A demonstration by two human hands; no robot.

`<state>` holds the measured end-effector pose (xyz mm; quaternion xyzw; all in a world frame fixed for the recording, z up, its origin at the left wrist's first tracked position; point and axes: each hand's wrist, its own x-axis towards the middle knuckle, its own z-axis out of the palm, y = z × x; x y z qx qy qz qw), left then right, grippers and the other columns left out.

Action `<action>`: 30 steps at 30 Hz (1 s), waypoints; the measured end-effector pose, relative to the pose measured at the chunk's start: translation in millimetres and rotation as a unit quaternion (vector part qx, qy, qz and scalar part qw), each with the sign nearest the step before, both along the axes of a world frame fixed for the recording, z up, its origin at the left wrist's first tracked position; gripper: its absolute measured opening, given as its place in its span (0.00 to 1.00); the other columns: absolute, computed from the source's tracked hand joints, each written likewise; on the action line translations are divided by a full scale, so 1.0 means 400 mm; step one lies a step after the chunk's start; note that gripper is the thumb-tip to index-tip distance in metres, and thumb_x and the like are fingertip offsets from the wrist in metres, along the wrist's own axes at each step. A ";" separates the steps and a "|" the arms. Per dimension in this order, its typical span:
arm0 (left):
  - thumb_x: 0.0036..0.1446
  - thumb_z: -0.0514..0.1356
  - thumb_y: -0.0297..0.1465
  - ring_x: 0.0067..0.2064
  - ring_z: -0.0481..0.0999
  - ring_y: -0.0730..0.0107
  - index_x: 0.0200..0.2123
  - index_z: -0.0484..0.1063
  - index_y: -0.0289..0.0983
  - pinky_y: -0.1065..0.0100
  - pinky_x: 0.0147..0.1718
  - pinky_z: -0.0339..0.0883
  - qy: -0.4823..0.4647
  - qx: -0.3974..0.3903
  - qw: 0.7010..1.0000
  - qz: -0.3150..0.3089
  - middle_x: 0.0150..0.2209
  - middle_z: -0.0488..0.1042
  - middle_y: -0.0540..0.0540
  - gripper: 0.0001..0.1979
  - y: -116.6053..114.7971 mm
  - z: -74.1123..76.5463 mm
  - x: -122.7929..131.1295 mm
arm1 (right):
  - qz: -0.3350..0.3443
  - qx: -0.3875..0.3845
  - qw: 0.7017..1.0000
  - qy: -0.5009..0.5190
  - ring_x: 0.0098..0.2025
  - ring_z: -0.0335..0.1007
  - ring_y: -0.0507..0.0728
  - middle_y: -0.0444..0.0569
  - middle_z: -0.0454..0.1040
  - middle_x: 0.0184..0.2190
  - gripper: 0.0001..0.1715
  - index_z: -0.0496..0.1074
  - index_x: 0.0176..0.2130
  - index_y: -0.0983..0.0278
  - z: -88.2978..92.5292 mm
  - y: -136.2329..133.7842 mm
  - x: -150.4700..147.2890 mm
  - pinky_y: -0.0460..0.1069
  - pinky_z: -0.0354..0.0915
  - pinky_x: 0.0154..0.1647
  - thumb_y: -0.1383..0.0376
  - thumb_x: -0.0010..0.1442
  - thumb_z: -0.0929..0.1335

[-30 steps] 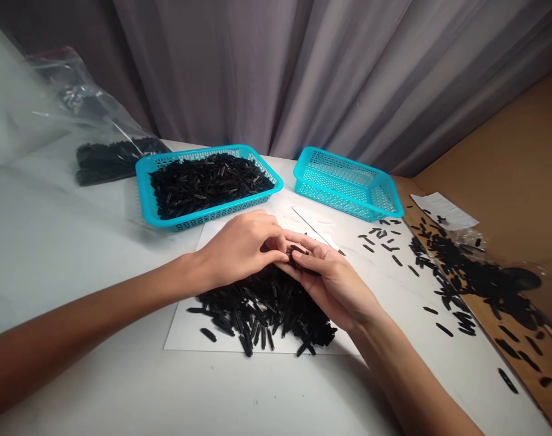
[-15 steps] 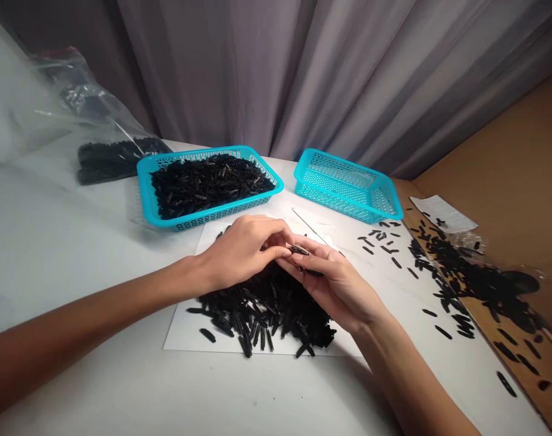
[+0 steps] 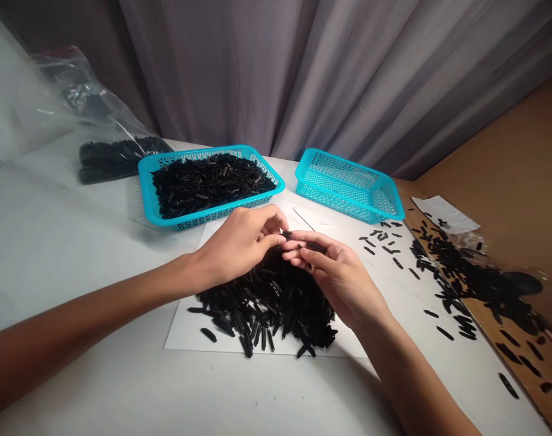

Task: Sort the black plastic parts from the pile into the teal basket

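Pinching one black piece at frame centre | left hand closed on its end, right hand curled round the rest, above the pile | I judge: handling a single piece | next move needs a steady grip, clear of the pile.

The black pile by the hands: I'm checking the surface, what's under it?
The pile of black pieces lies on a white sheet on the table. The pieces cover the sheet's middle, hiding anything there.
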<state>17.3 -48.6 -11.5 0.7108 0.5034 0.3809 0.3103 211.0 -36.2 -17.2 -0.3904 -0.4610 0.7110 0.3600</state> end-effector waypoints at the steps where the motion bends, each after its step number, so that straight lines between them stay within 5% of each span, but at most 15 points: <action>1: 0.60 0.63 0.27 0.33 0.78 0.71 0.38 0.71 0.38 0.71 0.32 0.69 -0.035 -0.027 0.999 0.000 0.35 0.78 0.51 0.03 0.001 -0.002 0.001 | -0.006 0.014 1.000 -0.010 0.37 0.74 0.52 0.49 0.80 0.38 0.13 0.78 0.44 0.65 0.000 0.000 0.000 0.47 0.67 0.41 0.68 0.57 0.74; 5: 0.58 0.65 0.30 0.30 0.80 0.71 0.39 0.71 0.37 0.71 0.29 0.73 -0.132 -0.108 0.985 -0.028 0.34 0.78 0.50 0.07 0.000 -0.007 0.010 | -0.013 0.061 0.996 -0.064 0.32 0.66 0.50 0.46 0.77 0.33 0.15 0.78 0.44 0.63 -0.003 -0.006 -0.005 0.46 0.60 0.33 0.60 0.57 0.75; 11: 0.54 0.64 0.23 0.33 0.81 0.72 0.38 0.73 0.36 0.73 0.33 0.76 -0.151 -0.122 0.981 -0.002 0.34 0.78 0.50 0.08 -0.006 0.003 0.019 | -0.028 0.116 0.988 -0.099 0.30 0.61 0.51 0.46 0.77 0.32 0.12 0.78 0.39 0.63 -0.014 -0.006 -0.005 0.48 0.57 0.32 0.57 0.59 0.74; 30: 0.52 0.67 0.25 0.33 0.82 0.67 0.38 0.73 0.34 0.67 0.36 0.77 -0.191 -0.168 0.966 0.040 0.30 0.80 0.47 0.09 0.000 0.014 0.014 | -0.074 0.112 0.982 -0.134 0.26 0.55 0.52 0.44 0.71 0.26 0.13 0.77 0.31 0.63 -0.011 -0.005 -0.005 0.50 0.49 0.28 0.55 0.56 0.75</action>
